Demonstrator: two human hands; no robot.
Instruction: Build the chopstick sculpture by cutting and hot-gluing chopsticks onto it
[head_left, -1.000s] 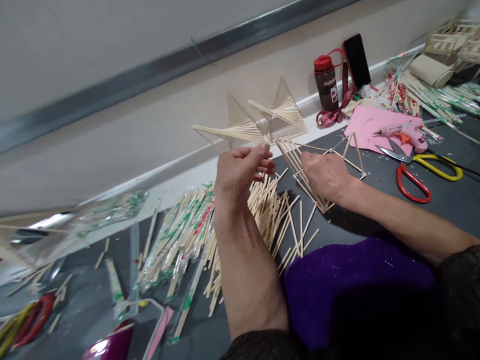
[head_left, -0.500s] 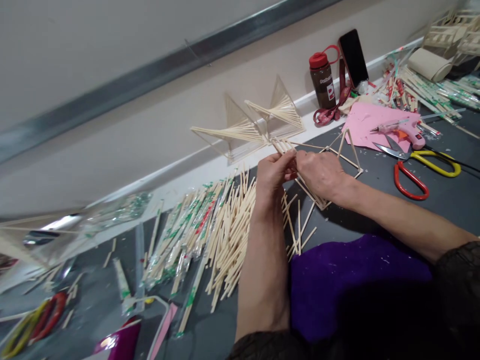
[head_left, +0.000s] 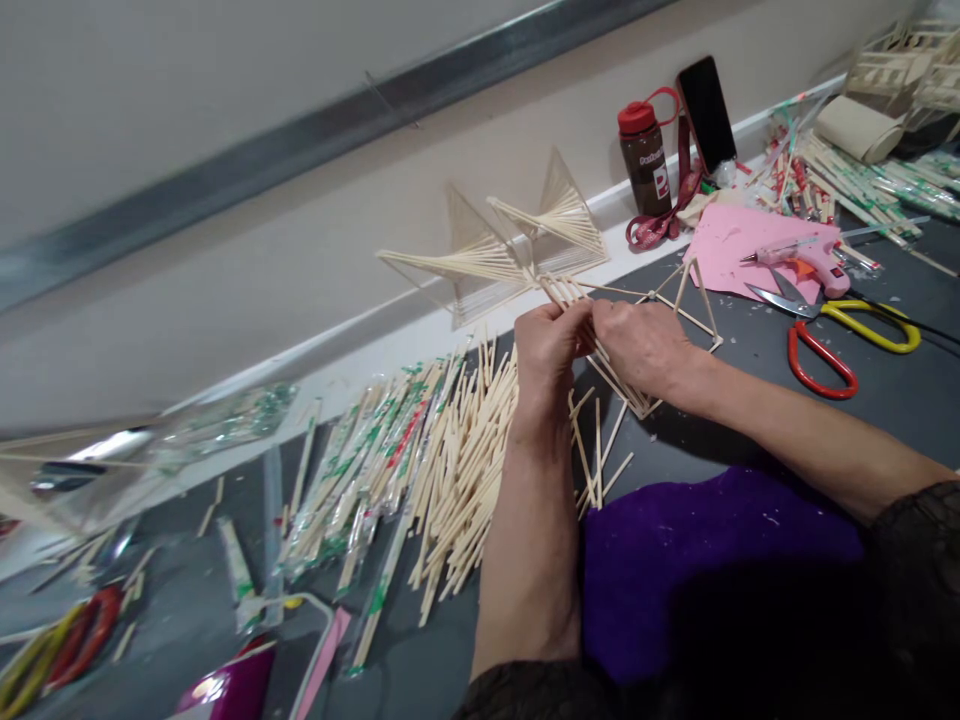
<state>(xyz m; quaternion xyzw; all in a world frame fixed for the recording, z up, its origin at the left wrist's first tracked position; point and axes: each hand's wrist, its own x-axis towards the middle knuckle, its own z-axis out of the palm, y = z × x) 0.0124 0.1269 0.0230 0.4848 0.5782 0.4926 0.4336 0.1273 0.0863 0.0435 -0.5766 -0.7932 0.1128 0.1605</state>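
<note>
Just above the gray surface (head_left: 907, 405), right of the pile of loose wooden sticks (head_left: 469, 480), the wooden stick frame (head_left: 621, 388) is between both hands. The right hand (head_left: 637, 345) has its grip closed over the slatted side; the left hand (head_left: 551, 350) is closed on the same slats just beside it, though its fingertips are mostly hidden.

With both hands crowded onto thin slats, uneven pressure or a twist could snap a stick or pop a joint, probably at the lower corner or along the slim rails leading right. The frame's upper end also lies close to the twisted stick model (head_left: 487, 265) by the wall; I cannot tell whether they touch, and a sideways jerk could knock or snag it.

The slats slant from upper left, near the wall, down to the right and toward the person. The whole frame's long axis appears to run sideways, roughly along the wall, from this slatted side to an open triangular end that points right, toward the scissors (head_left: 814, 312).
</note>
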